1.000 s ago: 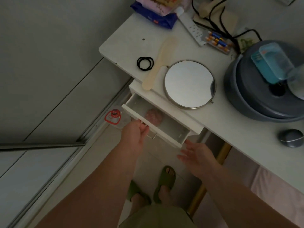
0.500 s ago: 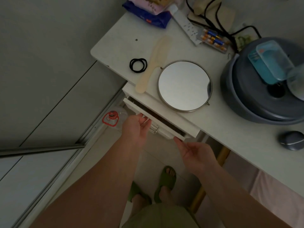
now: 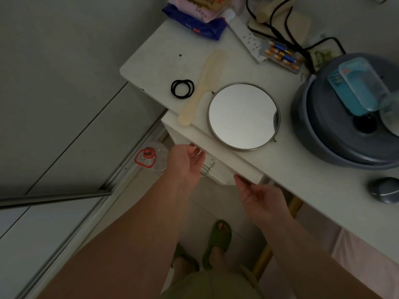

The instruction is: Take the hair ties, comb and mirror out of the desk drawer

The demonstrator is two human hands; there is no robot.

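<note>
Black hair ties (image 3: 182, 88) lie on the white desk (image 3: 302, 178) near its left corner. A cream comb (image 3: 203, 87) lies beside them, its handle over the desk edge. A round metal-rimmed mirror (image 3: 243, 116) lies flat next to the comb. The white drawer (image 3: 218, 172) under the desk edge is pushed in, its metal handle showing. My left hand (image 3: 186, 164) rests flat against the drawer front, fingers apart, holding nothing. My right hand (image 3: 261, 198) touches the drawer's right end below the desk edge, fingers loosely spread and empty.
A grey round appliance (image 3: 345, 130) with a blue container on top stands at the right. A power strip (image 3: 248, 39), batteries, cables and a blue packet (image 3: 198, 18) sit at the back. A grey mouse-like object (image 3: 384, 189) lies at right. A clear bottle with red label (image 3: 149, 157) lies on the floor.
The drawer has gone from open, with a pink item inside, to pushed in. Both hands moved toward the desk with it.
</note>
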